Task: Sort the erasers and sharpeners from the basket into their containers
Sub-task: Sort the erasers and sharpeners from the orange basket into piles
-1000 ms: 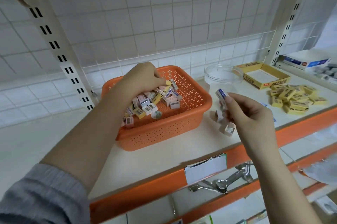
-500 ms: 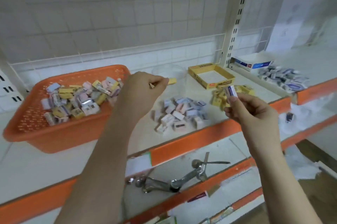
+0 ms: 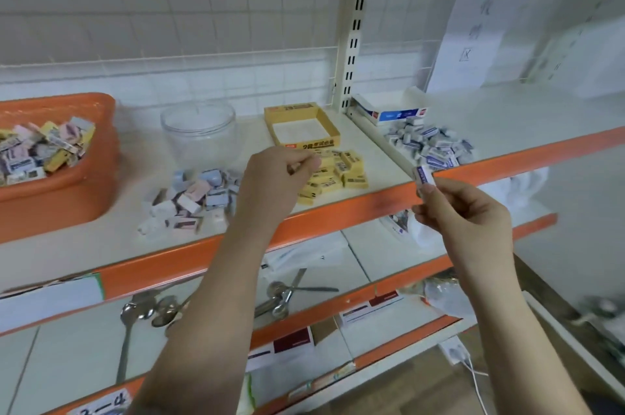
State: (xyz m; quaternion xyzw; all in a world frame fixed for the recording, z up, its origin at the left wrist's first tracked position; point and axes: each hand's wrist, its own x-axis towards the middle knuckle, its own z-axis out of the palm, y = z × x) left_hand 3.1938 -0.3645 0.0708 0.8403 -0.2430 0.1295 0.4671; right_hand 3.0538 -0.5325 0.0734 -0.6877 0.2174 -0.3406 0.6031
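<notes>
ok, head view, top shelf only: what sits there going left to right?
Orange plastic basket → clear round plastic jar → open yellow cardboard box → white-and-blue cardboard box → heap of blue-and-white erasers.

1. Far left of the hands, the basket [image 3: 67,198] is orange plastic with a smooth, faintly glossy wall.
2. Beyond the left hand [image 3: 275,178], the jar [image 3: 199,134] is clear, glossy plastic or glass; which, cannot be told.
3. The yellow box [image 3: 301,127] looks like matt cardboard.
4. Below the hands, the spoons [image 3: 148,313] are shiny metal.
</notes>
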